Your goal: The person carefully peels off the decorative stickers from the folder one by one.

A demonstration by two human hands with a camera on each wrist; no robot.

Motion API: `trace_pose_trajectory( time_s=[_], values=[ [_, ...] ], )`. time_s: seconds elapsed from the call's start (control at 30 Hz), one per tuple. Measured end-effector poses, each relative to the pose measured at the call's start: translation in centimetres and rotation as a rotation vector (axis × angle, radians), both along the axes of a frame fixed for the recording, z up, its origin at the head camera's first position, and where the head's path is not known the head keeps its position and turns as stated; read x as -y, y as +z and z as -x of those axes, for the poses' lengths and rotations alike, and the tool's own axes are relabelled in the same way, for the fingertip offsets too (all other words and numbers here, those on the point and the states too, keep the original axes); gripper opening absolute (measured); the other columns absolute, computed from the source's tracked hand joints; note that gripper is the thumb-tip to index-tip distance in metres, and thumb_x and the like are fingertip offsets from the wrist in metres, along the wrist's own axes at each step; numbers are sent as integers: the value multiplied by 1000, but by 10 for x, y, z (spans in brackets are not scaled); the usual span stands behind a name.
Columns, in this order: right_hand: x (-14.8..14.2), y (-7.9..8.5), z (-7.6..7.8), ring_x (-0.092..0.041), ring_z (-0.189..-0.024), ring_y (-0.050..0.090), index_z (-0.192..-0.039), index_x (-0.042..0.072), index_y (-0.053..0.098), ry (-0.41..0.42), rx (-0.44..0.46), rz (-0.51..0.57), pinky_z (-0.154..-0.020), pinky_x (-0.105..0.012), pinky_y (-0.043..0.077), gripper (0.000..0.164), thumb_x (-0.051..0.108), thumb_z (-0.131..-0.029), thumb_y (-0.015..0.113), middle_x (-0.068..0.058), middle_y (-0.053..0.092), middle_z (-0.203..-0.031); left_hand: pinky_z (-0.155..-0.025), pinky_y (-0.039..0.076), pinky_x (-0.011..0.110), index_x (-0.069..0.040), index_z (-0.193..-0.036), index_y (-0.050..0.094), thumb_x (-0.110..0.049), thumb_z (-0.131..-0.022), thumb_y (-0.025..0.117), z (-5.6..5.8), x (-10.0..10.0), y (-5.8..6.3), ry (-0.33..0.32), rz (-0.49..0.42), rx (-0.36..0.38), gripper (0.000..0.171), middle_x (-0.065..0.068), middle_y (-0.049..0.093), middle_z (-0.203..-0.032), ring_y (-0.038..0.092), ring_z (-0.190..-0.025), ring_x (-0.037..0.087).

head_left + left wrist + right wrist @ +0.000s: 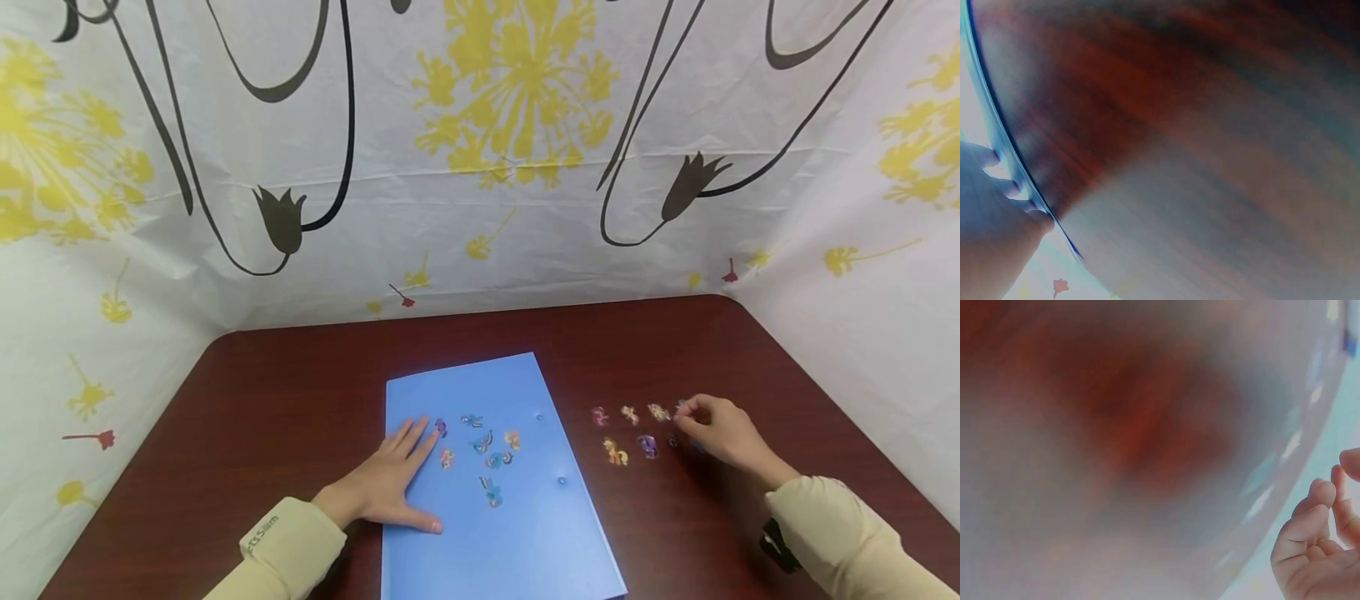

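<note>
Outspread fingers of the left hand (384,483) rest on a flat, rectangular blue board (502,558) beside small, colourful pony-shaped pieces (492,493). The right hand's (723,429) thumb and forefinger come together among similar pieces (616,452) on the dark reddish-brown table (292,400); whether they pinch one, I cannot tell.

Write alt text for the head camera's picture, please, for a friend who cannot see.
A person's spread left hand rests on a blue board bearing small pony-like figures, while the right hand is at the right end of two rows of similar figures on a dark reddish-brown table. A white cloth with yellow and grey plant patterns hangs behind.
</note>
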State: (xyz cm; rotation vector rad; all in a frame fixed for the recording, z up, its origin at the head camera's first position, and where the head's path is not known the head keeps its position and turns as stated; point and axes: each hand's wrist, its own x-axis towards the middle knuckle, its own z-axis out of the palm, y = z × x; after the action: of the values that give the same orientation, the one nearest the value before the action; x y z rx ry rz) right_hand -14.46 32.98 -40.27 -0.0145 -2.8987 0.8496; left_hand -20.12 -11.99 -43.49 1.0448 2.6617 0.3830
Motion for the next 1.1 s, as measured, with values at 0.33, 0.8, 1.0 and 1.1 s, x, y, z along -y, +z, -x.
trace_pose_trajectory(
  time_s=[0.33,0.8,1.0,1.1],
  values=[
    [87,8,33,-13,-64,49,-79,7,62,157,-77,84,-58,-28,41,6,12,-81,63,2,58,-71,-103,12,50,-13,-143,10,-78,-58,52,-1,1,1,4,13,4,116,9,1,-148,-2,-133,30],
    [167,-16,54,-8,-64,49,-86,2,67,443,-50,106,-56,-21,43,11,8,-77,67,3,57,-72,-103,13,49,-13,-143,10,-79,-58,52,-1,1,-1,7,10,2,116,10,1,-148,-2,-133,30],
    [175,-21,58,-11,-68,51,-89,3,69,463,-88,47,-60,-23,44,14,8,-76,68,1,58,-75,-103,14,48,-13,-144,9,-78,-58,52,-1,1,-1,8,37,-8,116,9,1,-148,-2,-133,29],
    [176,-23,59,-12,-71,52,-88,5,70,457,-96,-3,-62,-24,44,14,10,-75,69,1,59,-78,-104,12,47,-12,-143,9,-77,-59,53,0,0,-1,-15,38,-34,115,9,1,-148,-2,-133,30]
  ],
)
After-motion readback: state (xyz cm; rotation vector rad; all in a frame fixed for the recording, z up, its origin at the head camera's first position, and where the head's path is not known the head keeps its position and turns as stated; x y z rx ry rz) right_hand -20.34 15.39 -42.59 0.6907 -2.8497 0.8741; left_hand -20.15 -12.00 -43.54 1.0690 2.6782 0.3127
